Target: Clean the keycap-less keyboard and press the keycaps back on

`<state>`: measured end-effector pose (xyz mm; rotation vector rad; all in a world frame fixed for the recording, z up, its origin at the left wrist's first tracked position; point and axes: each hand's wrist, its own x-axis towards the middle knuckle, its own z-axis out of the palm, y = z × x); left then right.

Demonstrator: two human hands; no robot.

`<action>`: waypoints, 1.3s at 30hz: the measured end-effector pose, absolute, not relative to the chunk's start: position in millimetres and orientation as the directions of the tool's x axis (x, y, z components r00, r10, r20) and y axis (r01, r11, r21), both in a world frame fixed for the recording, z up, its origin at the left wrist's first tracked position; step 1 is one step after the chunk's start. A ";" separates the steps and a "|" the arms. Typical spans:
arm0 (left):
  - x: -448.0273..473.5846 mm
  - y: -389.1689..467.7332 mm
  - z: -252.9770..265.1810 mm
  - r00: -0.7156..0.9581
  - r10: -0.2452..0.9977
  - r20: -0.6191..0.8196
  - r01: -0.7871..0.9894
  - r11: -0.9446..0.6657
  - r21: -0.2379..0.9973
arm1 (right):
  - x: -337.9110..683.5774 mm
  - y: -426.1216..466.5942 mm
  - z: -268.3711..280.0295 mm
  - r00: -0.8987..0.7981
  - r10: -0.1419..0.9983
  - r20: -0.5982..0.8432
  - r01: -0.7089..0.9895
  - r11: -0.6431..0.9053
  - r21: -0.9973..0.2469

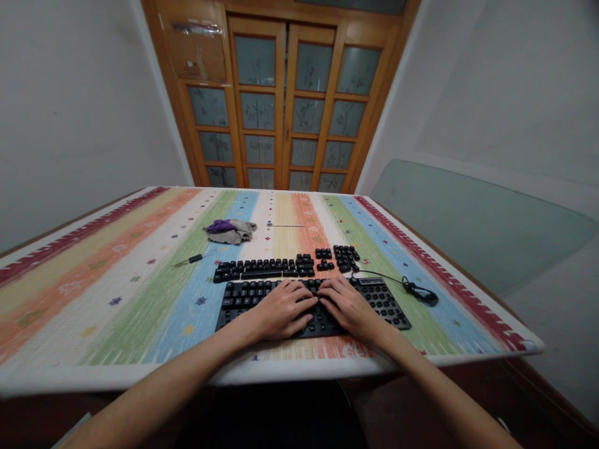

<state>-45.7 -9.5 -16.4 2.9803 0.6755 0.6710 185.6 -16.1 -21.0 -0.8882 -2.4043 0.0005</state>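
A black keyboard lies near the table's front edge, with part of its board bare of keycaps, mostly on the right. My left hand rests over its middle, fingers stretched and apart, thumb low on the board. From the other side my right hand reaches in, its fingers extended down onto the keys. The fingertips of both hands come close together around one spot; whether a small keycap sits under them is hidden. Just behind the keyboard, loose black keycaps stand in rows, with smaller groups to the right.
A coiled black cable lies right of the keyboard. Farther back are a grey and purple cloth and a thin metal rod. A small black-handled tool lies on the left of the striped tablecloth.
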 end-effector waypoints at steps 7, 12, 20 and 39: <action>-46.5 -9.2 -16.6 0.820 0.391 0.418 0.395 -0.915 0.080 | 189.2 -14.3 -20.6 -0.631 0.595 0.498 0.587 0.786 -0.194; -46.5 -9.0 -16.5 0.822 0.385 0.420 0.390 -0.918 0.078 | 188.0 -15.1 -20.0 -0.631 0.590 0.503 0.578 0.791 -0.203; -45.5 -9.9 -14.5 0.820 0.390 0.419 0.397 -0.915 0.076 | 186.3 -12.8 -22.0 -0.631 0.577 0.519 0.581 0.795 -0.177; -39.9 -10.2 -18.9 0.801 0.435 0.412 0.449 -0.891 0.067 | 184.5 -19.3 -22.8 -0.602 0.596 0.531 0.621 0.768 -0.157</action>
